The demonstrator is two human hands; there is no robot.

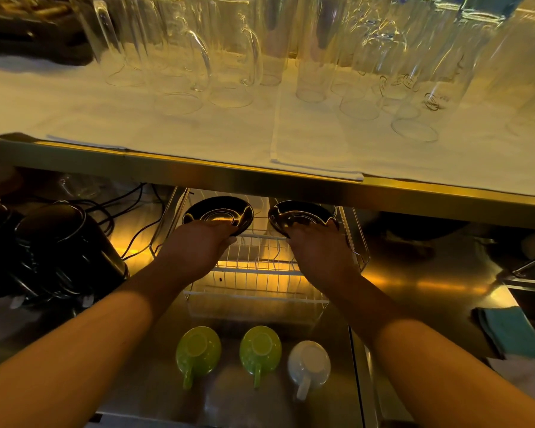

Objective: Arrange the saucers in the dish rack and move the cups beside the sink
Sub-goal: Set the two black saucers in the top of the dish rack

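Three cups (254,353) sit upside down on the near counter, not moved yet. Left hand (195,248) clamps one dark saucer (218,213), right hand (318,248) another (300,216), both tilted over the far dish rack (260,273), likely for slotting between wires.

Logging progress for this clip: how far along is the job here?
Early. Nothing looks finished yet. In hand: left hand and right hand each hold a dark saucer over the dish rack. Left: three upturned cups before the rack.
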